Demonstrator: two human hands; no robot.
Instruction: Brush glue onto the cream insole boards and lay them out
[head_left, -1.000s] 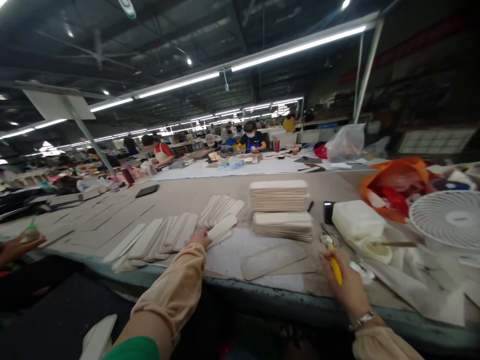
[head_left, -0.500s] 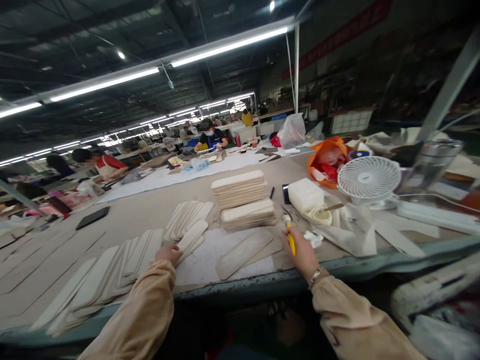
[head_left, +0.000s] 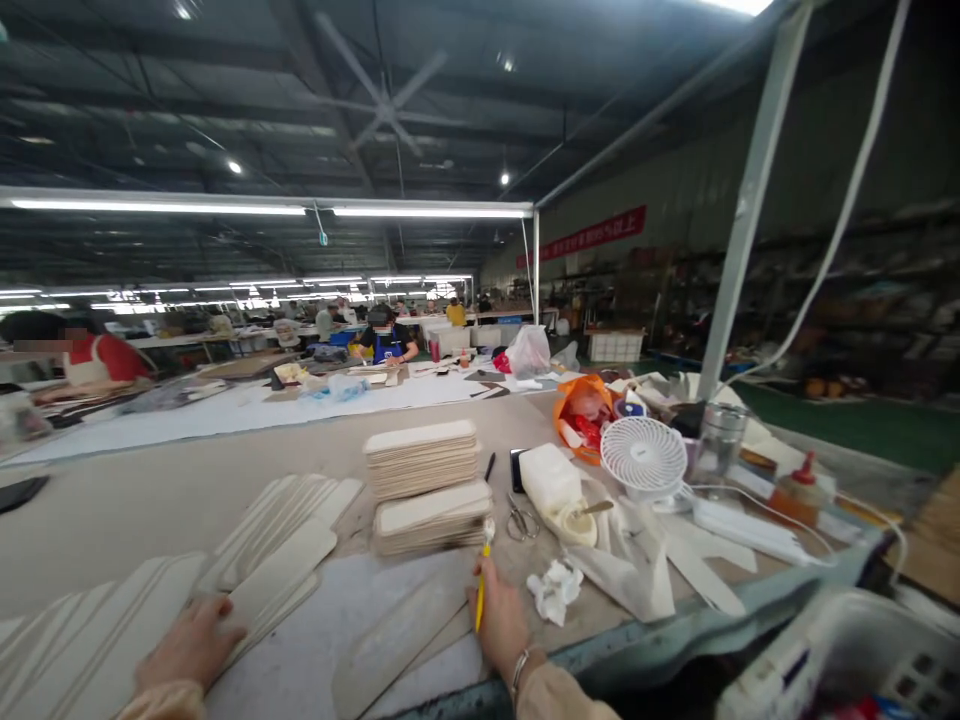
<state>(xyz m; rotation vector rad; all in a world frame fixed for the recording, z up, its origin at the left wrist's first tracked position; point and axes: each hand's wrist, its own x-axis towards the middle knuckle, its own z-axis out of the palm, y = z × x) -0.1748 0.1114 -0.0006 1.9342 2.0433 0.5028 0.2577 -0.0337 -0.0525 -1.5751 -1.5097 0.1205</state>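
My right hand (head_left: pixel 501 615) is closed around the yellow handle of a brush (head_left: pixel 481 600), its whitish tip pointing up and away from me. Below and left of the brush lies a single flat, round-cornered panel (head_left: pixel 397 630) on white paper. Over the fanned-out cream panels (head_left: pixel 279 590) at the left rests my left hand (head_left: pixel 187 645), its fingers partly spread at the edge of the nearest ones. Whether they grip a panel is not clear; nothing is lifted. Two neat stacks of similar panels (head_left: pixel 421 460) stand just beyond the brush tip.
Right of the stacks are scissors (head_left: pixel 523 522), a white plastic container (head_left: pixel 555 480) with glue-like paste, crumpled tissue (head_left: pixel 555 590) and fabric scraps. Farther right stand a small white fan (head_left: pixel 643 455), an orange bag (head_left: pixel 574 400) and a red-capped bottle (head_left: pixel 799 490). Co-workers sit at tables beyond.
The view has levelled and swung right, so the table things appear farther left. My right hand with the brush is now closer to the stacks and the single panel; my left hand stays by the fanned panels.
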